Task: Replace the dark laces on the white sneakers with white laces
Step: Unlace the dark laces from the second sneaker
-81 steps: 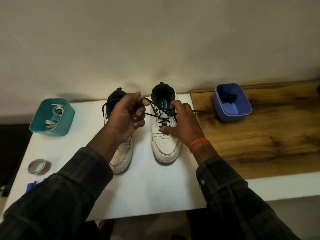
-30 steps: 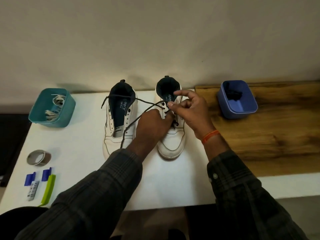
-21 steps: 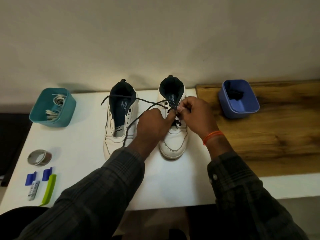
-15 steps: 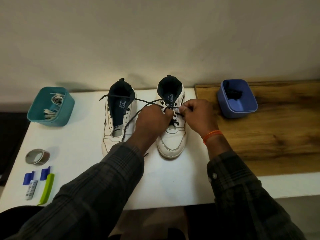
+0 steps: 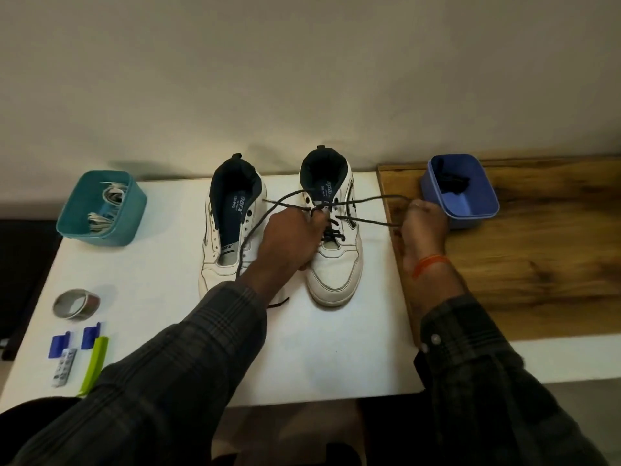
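The left hand [image 5: 290,232] rests on the tongue area of the right-hand sneaker [image 5: 332,230], its fingers curled at the upper eyelets, where they pinch the dark lace [image 5: 366,198]. The right hand [image 5: 424,227] sits to the right of that sneaker, over the edge of the wooden board [image 5: 524,250], fingers closed round a loop of the same lace drawn out sideways from the eyelets. 2 strands run from the sneaker to this hand, 1 above the other. Another strand of the lace crosses leftward from the sneaker, passes over the second sneaker [image 5: 232,227] and trails down toward the near side of the worktop [image 5: 161,270], its tip lying just beside the left sleeve.

The second sneaker stands just left of the first, toe toward the person, with bare eyelets. Right of the first sneaker, on the board and touching the right hand's knuckles, is a blue tub [image 5: 462,190] with something dark inside. Well to the left of the sneakers is a teal tub [image 5: 100,210] holding the white laces [image 5: 107,205]. Nearer the person on that left side lie a roll of tape [image 5: 76,303], 2 small blue pieces [image 5: 72,341], a small white strip and a green clip [image 5: 95,363].
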